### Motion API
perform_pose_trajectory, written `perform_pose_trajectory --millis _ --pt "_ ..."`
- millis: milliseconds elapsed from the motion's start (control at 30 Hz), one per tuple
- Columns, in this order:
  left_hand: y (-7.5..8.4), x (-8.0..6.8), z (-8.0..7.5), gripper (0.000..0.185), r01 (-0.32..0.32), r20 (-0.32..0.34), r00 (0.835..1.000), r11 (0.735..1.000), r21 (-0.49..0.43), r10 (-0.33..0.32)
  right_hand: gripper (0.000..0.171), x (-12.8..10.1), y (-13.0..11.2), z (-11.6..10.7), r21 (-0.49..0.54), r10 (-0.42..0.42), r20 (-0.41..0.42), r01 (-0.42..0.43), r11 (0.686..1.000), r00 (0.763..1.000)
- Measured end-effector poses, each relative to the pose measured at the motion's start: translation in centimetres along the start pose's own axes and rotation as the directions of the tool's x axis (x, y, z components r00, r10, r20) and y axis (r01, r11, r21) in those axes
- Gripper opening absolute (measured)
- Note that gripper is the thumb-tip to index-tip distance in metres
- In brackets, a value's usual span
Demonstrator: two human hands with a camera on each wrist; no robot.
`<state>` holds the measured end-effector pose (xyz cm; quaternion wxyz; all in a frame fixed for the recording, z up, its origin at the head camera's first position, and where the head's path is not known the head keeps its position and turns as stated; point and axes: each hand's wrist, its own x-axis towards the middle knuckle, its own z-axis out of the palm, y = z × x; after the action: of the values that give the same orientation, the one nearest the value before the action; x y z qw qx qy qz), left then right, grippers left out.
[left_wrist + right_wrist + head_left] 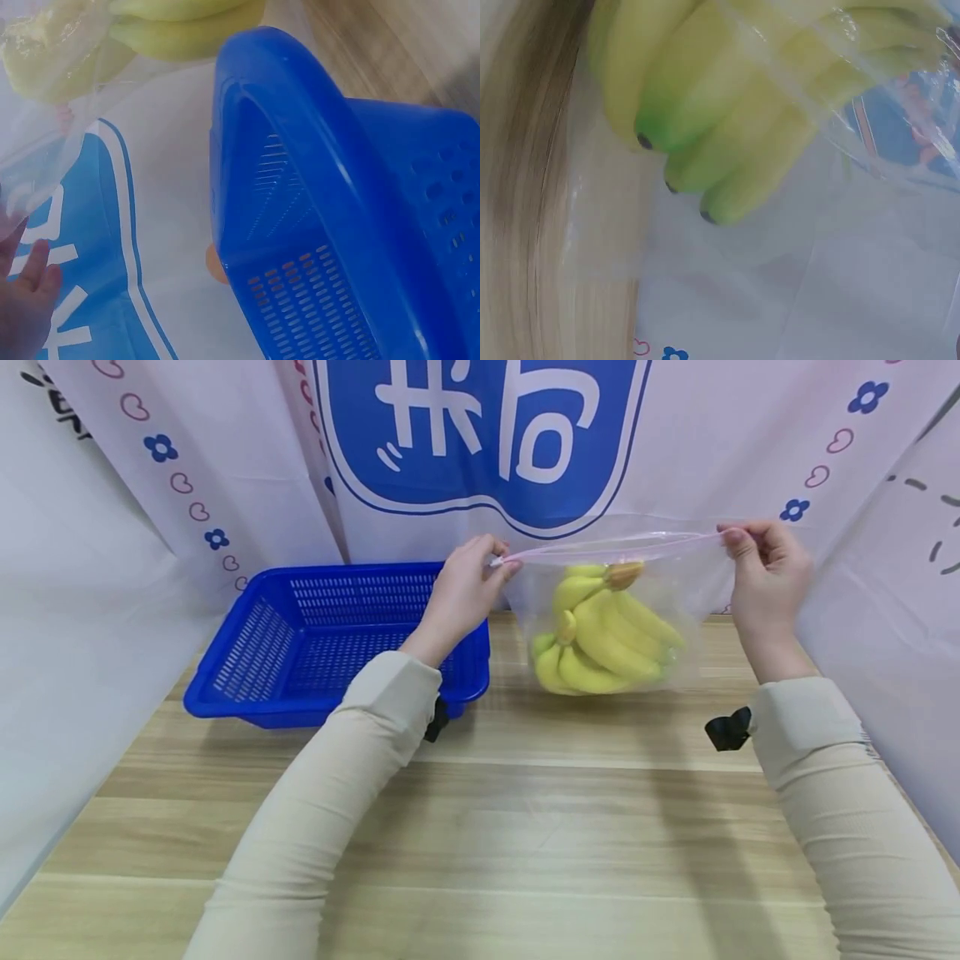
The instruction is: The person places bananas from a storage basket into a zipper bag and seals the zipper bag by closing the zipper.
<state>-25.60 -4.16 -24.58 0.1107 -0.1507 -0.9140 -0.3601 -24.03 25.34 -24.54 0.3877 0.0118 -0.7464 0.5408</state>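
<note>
Clear zip bag (675, 610) held upright over the wooden table (525, 827), stretched between 2 hands – left hand (465, 589) pinching the pink zip strip at its left end, right hand (765, 568) pinching it at the right end, fingers of both curled round the strip. Inside the bag, 1 bunch of yellow bananas (600, 635), stem end up near the strip, green-tinged tips down, bag bottom touching or just above the tabletop – cannot tell which. Just left of the bag, behind the left forearm, a blue perforated basket (300, 635) resting on the table. Behind everything, a white cloth backdrop (225, 460) with a blue logo, small flowers and hearts. Close up from the right wrist: 3 dark banana tips (667, 165) behind wrinkled plastic
</note>
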Motion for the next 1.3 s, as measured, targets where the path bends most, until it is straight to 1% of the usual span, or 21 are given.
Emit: perform_pose_trajectory --millis 167,233,300,367,433,500,567,667,800,833,900,933,1000,1033,1067,1100,1133,1200,1233,1300 --pt "0.2 -0.3 0.3 0.028 0.001 0.013 1.000 1.000 0.028 -0.002 0.013 0.0 0.5 -0.6 -0.004 0.071 0.010 -0.070 0.998 0.997" --pt "0.3 -0.4 0.5 0.027 -0.005 0.000 1.000 1.000 0.012 0.005 0.016 0.0 0.6 -0.7 -0.018 0.105 0.017 -0.105 0.994 0.994" --pt "0.4 -0.5 0.6 0.026 -0.006 -0.026 1.000 1.000 -0.019 0.006 0.016 0.1 0.7 -0.8 -0.035 0.144 0.033 -0.143 0.989 0.989" --pt "0.5 -0.5 0.8 0.025 -0.001 -0.068 0.998 0.997 -0.077 -0.005 0.014 0.2 0.6 -1.0 -0.038 0.204 0.059 -0.202 0.979 0.977" --pt "0.7 -0.5 1.1 0.025 0.012 -0.108 0.994 0.988 -0.154 -0.029 0.011 0.4 0.5 -1.1 -0.025 0.263 0.087 -0.262 0.965 0.961" --pt "1.0 -0.4 1.4 0.026 0.025 -0.131 0.990 0.971 -0.238 -0.058 0.010 0.5 0.3 -1.1 -0.008 0.312 0.112 -0.313 0.950 0.944" --pt "1.1 -0.4 1.6 0.026 0.035 -0.131 0.988 0.953 -0.301 -0.077 0.008 0.6 0.2 -1.1 -0.023 0.325 0.118 -0.324 0.946 0.938" --pt "1.2 -0.4 1.8 0.027 0.049 -0.097 0.991 0.939 -0.341 -0.087 0.006 0.8 0.0 -0.9 -0.088 0.315 0.111 -0.306 0.948 0.943" --pt "1.2 -0.5 1.8 0.029 0.065 -0.047 0.995 0.941 -0.331 -0.085 0.027 0.9 -0.8 -0.6 -0.239 0.250 0.099 -0.221 0.945 0.963" --pt "1.2 -0.5 1.8 0.030 0.061 -0.038 0.996 0.942 -0.330 -0.077 0.032 1.0 -1.2 -0.4 -0.271 0.222 0.098 -0.188 0.944 0.970" --pt "1.2 -0.5 1.8 0.031 0.046 -0.017 0.998 0.941 -0.335 -0.055 0.036 1.0 -2.2 0.2 -0.336 0.144 0.116 -0.097 0.937 0.983" --pt "1.2 -0.5 1.8 0.032 0.036 -0.010 0.999 0.940 -0.338 -0.042 0.037 1.0 -2.8 0.6 -0.355 0.111 0.137 -0.056 0.933 0.984" --pt "1.2 -0.5 1.7 0.034 0.024 0.006 1.000 0.937 -0.348 -0.023 0.039 0.9 -4.1 1.4 -0.367 0.063 0.206 0.018 0.930 0.976" --pt "1.2 -0.5 1.7 0.035 0.021 0.014 1.000 0.937 -0.350 -0.018 0.039 0.8 -4.8 1.9 -0.358 0.034 0.244 0.058 0.932 0.969" --pt "1.2 -0.5 1.7 0.035 0.020 0.019 1.000 0.938 -0.347 -0.014 0.040 0.7 -5.5 2.4 -0.354 0.022 0.292 0.087 0.931 0.956" --pt "1.2 -0.5 1.6 0.035 0.022 0.021 1.000 0.938 -0.345 -0.015 0.041 0.6 -6.2 2.9 -0.352 0.018 0.344 0.111 0.930 0.939" --pt "1.1 -0.5 1.6 0.035 0.027 0.024 1.000 0.937 -0.349 -0.019 0.042 0.5 -6.9 3.4 -0.344 0.018 0.401 0.132 0.930 0.916" --pt "1.1 -0.5 1.6 0.034 0.036 0.028 0.999 0.933 -0.359 -0.027 0.044 0.1 -8.0 4.3 -0.343 0.034 0.514 0.169 0.924 0.857" --pt "1.0 -0.5 1.6 0.033 0.040 0.029 0.999 0.930 -0.365 -0.031 0.045 -0.1 -8.6 4.7 -0.347 0.045 0.569 0.190 0.918 0.821" --pt "1.0 -0.6 1.6 0.031 0.045 0.031 0.999 0.923 -0.381 -0.036 0.047 -0.5 -9.4 5.6 -0.354 0.068 0.675 0.241 0.904 0.735"
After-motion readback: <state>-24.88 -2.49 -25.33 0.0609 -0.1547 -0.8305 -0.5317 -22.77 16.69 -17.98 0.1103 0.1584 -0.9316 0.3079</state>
